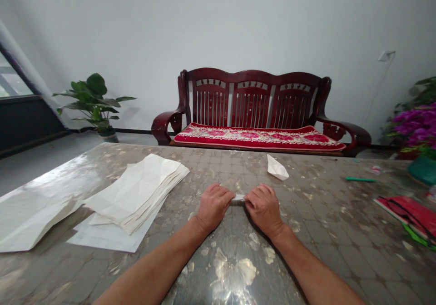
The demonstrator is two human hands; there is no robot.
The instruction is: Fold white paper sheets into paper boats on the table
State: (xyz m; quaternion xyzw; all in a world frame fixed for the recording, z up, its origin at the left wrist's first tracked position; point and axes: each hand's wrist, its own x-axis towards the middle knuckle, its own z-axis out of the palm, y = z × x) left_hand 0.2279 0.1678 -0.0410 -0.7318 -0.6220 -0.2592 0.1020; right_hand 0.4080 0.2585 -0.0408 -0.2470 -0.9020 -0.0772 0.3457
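Note:
Both hands rest on the glossy patterned table (pixel 238 259) near its middle. My left hand (pixel 213 205) and my right hand (pixel 263 207) are curled, knuckles up, pinching a small folded white paper (pixel 238 197) between them; only a sliver of it shows. A finished folded white paper shape (pixel 277 167) lies on the table just beyond my right hand. To the left, a stack of creased white sheets (pixel 139 190) lies within arm's reach.
More loose white sheets (pixel 30 218) lie at the far left. A green pen (pixel 360 179) and red and green paper (pixel 412 216) sit at the right. Behind the table stand a dark wooden bench (pixel 255 109) with a red cushion, a potted plant (pixel 95 102) and purple flowers (pixel 417 125).

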